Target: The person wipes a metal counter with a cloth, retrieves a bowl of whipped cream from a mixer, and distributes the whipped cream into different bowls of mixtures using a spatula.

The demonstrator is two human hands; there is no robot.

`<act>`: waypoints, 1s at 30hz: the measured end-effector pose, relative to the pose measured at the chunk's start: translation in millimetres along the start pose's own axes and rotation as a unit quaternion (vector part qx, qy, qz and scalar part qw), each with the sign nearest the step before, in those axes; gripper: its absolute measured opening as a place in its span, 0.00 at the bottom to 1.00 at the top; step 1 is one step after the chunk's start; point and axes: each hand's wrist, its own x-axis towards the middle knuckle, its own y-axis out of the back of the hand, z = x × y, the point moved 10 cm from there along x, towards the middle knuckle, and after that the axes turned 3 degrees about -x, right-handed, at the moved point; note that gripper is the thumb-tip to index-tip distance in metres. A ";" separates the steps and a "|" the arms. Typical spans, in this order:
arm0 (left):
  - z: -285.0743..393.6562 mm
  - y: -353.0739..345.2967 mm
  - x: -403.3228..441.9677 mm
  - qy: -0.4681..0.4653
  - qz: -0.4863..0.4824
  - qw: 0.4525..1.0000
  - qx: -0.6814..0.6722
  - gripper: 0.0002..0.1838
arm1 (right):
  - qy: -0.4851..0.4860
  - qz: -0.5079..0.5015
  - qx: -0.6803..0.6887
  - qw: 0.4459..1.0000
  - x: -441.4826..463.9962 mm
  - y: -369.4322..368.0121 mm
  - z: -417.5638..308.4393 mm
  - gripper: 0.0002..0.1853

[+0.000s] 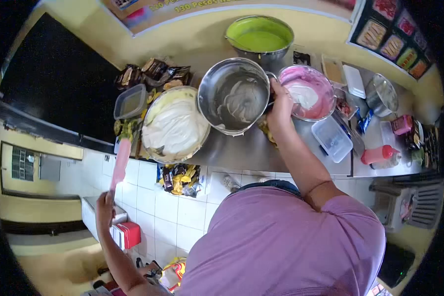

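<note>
My right hand [281, 101] grips the handle of a steel mixing bowl [234, 96], tilted so its inside shows, with thin white cream smeared on the bottom. To the bowl's left stands a wide bowl of white cream [177, 123] with pale yellow batter at its edge. Right of my right hand is a bowl with pink batter [315, 91] and a white mound in it. My left hand [105, 209] holds a pink spatula [120, 163] upright at the left, away from the bowls. Behind stands a pot of green batter [259, 37].
Dark wrappers [155, 71] and a plastic tub [130, 102] lie at the counter's back left. On the right are a clear container [332, 138], a red-capped bottle [377, 154] and a steel pot [381, 94]. A box of wrappers [181, 180] sits below the counter edge.
</note>
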 end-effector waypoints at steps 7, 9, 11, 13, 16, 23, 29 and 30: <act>191.6 -138.2 -36.2 -0.169 -0.186 0.964 -0.086 0.27 | -0.022 -0.004 0.042 0.999 53.0 16.7 32.5 0.09; 239.2 -161.1 -52.3 -0.192 -0.212 0.953 -0.100 0.27 | -0.033 -0.014 0.061 0.997 46.4 5.6 25.9 0.11; 260.7 -190.9 -48.9 -0.197 -0.286 0.915 -0.206 0.29 | -0.035 -0.035 0.030 0.998 35.1 -2.1 10.6 0.12; 286.2 -206.6 -55.0 -0.216 -0.374 0.861 -0.270 0.32 | -0.057 -0.092 0.028 0.994 27.7 -11.8 4.2 0.17; 286.7 -202.9 -35.7 -0.201 -0.320 0.788 -0.486 0.26 | -0.068 -0.187 -0.049 0.979 12.2 -25.1 -18.4 0.21; 228.3 -153.5 -30.8 -0.236 -0.046 0.844 -0.479 0.31 | 0.092 -0.202 -0.205 0.953 -42.4 -102.8 -45.7 0.25; 131.5 -98.9 -73.0 -0.140 -0.017 0.872 -0.468 0.46 | 0.361 -0.397 -0.505 0.676 -147.6 -190.7 27.0 0.26; 110.7 -88.0 -79.3 -0.142 -0.009 0.865 -0.481 0.49 | 0.363 -0.412 -0.495 0.673 -150.2 -199.7 49.7 0.26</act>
